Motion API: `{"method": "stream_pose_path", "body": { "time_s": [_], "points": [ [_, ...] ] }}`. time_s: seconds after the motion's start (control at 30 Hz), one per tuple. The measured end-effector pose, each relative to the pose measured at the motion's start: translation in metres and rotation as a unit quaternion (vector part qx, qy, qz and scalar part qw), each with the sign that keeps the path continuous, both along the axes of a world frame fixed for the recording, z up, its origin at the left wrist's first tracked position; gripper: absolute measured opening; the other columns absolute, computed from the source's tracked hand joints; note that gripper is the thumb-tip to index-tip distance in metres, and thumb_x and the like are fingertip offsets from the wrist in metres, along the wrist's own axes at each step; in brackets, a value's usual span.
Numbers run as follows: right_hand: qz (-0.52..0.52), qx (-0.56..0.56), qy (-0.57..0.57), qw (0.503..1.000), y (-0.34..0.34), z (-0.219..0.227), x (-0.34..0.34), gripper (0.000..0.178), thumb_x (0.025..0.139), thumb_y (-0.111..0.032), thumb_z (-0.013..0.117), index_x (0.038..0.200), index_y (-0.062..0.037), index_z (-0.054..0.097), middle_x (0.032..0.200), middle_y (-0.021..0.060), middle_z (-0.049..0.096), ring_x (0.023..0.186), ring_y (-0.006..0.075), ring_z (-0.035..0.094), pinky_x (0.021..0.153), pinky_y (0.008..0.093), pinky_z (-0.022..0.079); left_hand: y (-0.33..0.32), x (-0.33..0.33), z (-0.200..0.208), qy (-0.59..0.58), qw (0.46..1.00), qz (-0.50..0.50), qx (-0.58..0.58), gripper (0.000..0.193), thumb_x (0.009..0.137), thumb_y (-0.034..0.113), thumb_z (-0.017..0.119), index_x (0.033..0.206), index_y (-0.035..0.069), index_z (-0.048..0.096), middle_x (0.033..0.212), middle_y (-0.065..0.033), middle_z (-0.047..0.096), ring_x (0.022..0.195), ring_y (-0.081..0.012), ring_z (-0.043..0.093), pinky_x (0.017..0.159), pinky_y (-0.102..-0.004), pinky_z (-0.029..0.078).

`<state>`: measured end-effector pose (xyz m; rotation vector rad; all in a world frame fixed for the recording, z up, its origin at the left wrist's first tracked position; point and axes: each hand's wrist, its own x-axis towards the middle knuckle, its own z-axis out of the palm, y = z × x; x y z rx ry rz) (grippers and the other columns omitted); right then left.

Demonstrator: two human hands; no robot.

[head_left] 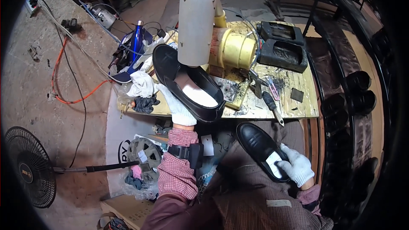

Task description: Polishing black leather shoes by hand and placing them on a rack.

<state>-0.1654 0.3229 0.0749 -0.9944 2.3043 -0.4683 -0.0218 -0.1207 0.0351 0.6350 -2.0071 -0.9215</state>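
Observation:
Both my hands wear white knitted gloves. My left hand point(175, 107) grips a black leather loafer point(168, 66) from its outer side, holding it raised over the workbench's near edge. That shoe's opening lies right beneath the mouth of a pale metal tube point(197, 21), and light falls on its insole; the fingers under the shoe are hidden. Down by my lap, my right hand point(296, 165) holds the heel end of a second black loafer point(255, 141), thumb inside over its pale insole. This shoe's toe points up and to the left.
On the yellow workbench point(304, 106) stand a yellow blower body point(238, 51) and black open-topped containers point(283, 55). A brush point(272, 107), white cloth point(141, 84) and blue bottle point(137, 38) lie or stand about. A rack with dark shoes point(358, 81) runs along the right; a black fan point(30, 168) stands left.

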Motion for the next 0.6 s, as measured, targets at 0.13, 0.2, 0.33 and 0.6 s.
{"method": "stream_pose_path", "body": {
  "time_s": [0.13,0.2,0.33,0.6],
  "points": [
    [-0.001,0.008,-0.012,1.0,-0.004,0.002,-0.004,0.069,0.086,-0.035,0.077,0.149,-0.0152,0.058,0.13,0.0196,0.07,0.114,0.0381,0.07,0.098,0.0447,0.057,-0.013,-0.006,0.036,0.455,0.601,-0.482,0.447,0.072,0.111,0.062,0.028,0.165,0.014,0.03,0.166,-0.012,0.038,0.154,-0.0308,0.032,0.13,-0.0476,0.017],
    [-0.002,0.009,-0.02,1.0,-0.005,0.004,-0.005,0.069,0.086,-0.035,0.076,0.15,-0.0147,0.057,0.13,0.0201,0.07,0.114,0.0382,0.07,0.099,0.0447,0.056,-0.012,-0.007,0.052,0.469,0.696,-0.269,0.472,0.078,0.108,0.068,0.032,0.164,0.014,0.032,0.166,-0.0119,0.039,0.152,-0.0328,0.036,0.129,-0.0496,0.023],
    [-0.004,0.023,-0.036,0.999,-0.007,0.006,-0.008,0.07,0.087,-0.035,0.076,0.151,-0.0135,0.057,0.132,0.0211,0.069,0.116,0.0386,0.07,0.101,0.0448,0.056,-0.019,-0.009,0.069,0.439,0.775,-0.074,0.449,0.081,0.103,0.072,0.042,0.16,0.013,0.041,0.161,-0.0117,0.046,0.146,-0.0342,0.045,0.125,-0.0512,0.036],
    [0.003,-0.008,-0.024,1.0,-0.005,0.002,-0.007,0.068,0.087,-0.033,0.076,0.15,-0.013,0.058,0.13,0.0219,0.07,0.116,0.0383,0.07,0.101,0.0445,0.056,-0.038,0.004,0.073,0.458,0.787,-0.056,0.409,0.08,0.105,0.069,0.042,0.159,0.011,0.041,0.161,-0.0095,0.048,0.149,-0.0317,0.041,0.129,-0.049,0.026]
  ]
}}
